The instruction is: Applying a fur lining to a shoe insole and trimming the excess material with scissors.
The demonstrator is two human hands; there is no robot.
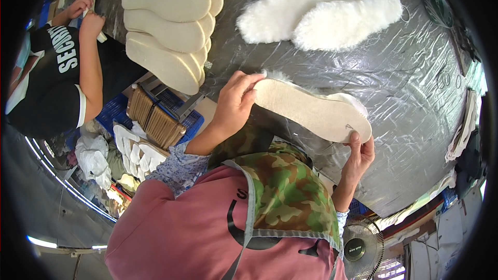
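Observation:
My left hand (234,105) grips one end of a shoe insole (306,109), thumb and fingers pinched on its edge. At the other end my right hand (358,156) holds it, with the thumb on the near face. The insole's smooth beige side faces me and bears a small handwritten mark. White fluff shows along its far edge, and a second pale sole-shaped layer peeks out behind; whether the two are joined I cannot tell. Beyond my hands, two white fluffy insoles (345,19) lie overlapping on the table.
Stacked beige insoles (161,26) overlap at the table's left. A silvery plastic sheet (415,109) covers the table. A co-worker (57,72) in black holds a pale strip at far left. Blue crates (192,124) with brown bundled pieces stand below; a fan (358,249) is at lower right.

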